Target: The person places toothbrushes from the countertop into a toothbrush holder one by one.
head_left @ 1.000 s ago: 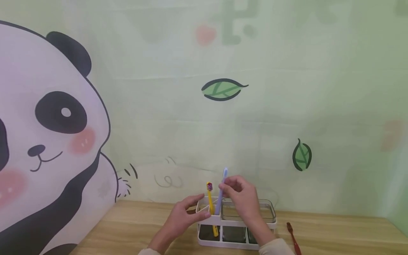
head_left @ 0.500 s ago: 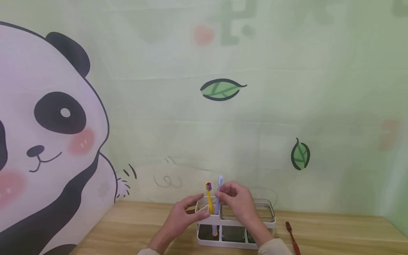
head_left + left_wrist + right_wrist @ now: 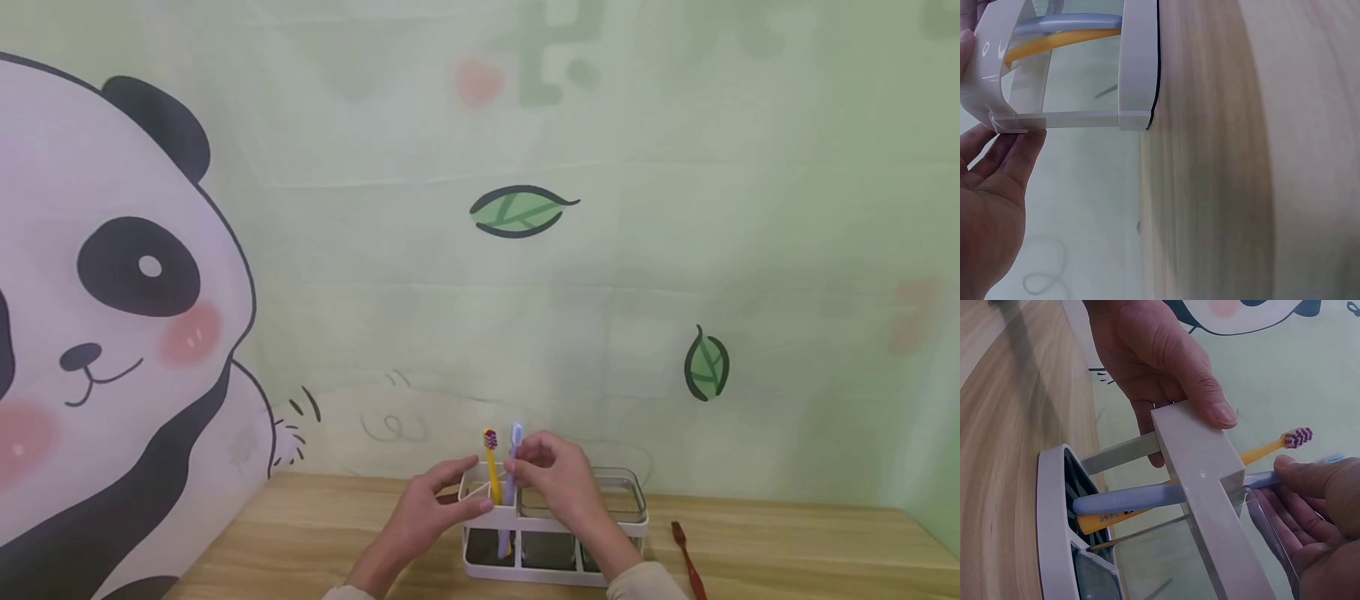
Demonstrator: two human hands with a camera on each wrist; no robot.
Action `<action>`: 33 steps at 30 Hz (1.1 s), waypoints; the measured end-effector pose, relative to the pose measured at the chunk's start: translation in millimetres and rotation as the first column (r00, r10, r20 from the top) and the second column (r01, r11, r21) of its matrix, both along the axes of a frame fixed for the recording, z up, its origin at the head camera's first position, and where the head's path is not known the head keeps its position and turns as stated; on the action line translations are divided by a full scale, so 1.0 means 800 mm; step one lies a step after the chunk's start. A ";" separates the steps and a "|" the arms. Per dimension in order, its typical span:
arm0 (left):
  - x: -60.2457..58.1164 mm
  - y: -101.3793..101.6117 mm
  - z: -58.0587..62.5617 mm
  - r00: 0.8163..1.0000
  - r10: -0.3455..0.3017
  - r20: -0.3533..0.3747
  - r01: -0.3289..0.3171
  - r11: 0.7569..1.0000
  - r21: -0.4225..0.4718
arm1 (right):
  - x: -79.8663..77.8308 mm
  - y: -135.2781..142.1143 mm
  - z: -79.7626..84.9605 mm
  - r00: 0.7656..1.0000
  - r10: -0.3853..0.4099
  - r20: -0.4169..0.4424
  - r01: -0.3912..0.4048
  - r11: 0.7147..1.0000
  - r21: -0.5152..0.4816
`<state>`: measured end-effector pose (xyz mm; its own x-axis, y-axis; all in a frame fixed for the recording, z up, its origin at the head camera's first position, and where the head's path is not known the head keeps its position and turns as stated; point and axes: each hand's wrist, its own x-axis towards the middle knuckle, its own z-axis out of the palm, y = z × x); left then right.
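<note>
A white toothbrush holder (image 3: 540,523) with an open frame and dark base stands on the wooden table. My left hand (image 3: 423,510) grips its left upper corner, thumb on the front rim and fingers at the side. My right hand (image 3: 564,479) pinches a pale blue toothbrush (image 3: 1129,499) by its upper part, between thumb and fingers. That toothbrush stands bristles up in the holder's left slots, its lower end down at the base. Close beside it leans a yellow toothbrush (image 3: 493,479) with purple and white bristles (image 3: 1298,437).
A clear container (image 3: 626,493) sits in the right part of the holder, partly behind my right hand. To the right, a dark red toothbrush (image 3: 687,557) lies on the wooden table (image 3: 300,533). Behind stands a green backdrop (image 3: 375,275) printed with a panda and leaves.
My right hand has moved down and slightly left, lowering the pale blue toothbrush until its lower end shows at the holder's base. The left hand has stayed on the holder.
</note>
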<state>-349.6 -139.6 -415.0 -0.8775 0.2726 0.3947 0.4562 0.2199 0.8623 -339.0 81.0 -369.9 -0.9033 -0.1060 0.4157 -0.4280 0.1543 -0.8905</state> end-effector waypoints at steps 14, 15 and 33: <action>-0.001 0.000 -0.004 1.000 -0.008 0.001 0.008 1.000 0.020 | 0.000 0.002 -0.002 1.000 0.008 -0.002 -0.008 0.999 0.043; -0.001 0.000 -0.004 1.000 -0.008 0.001 0.008 1.000 0.020 | -0.001 0.002 -0.002 1.000 0.004 0.000 -0.004 0.999 0.047; 0.000 0.001 0.000 1.000 0.006 0.012 -0.006 1.000 0.001 | -0.003 0.003 0.000 0.996 -0.088 -0.022 0.091 0.985 0.144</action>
<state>-350.0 -138.4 -414.8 -0.8839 0.2664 0.3844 0.4443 0.2216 0.8680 -341.3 83.5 -370.0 -0.9054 -0.0849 0.4159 -0.4202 0.3194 -0.8494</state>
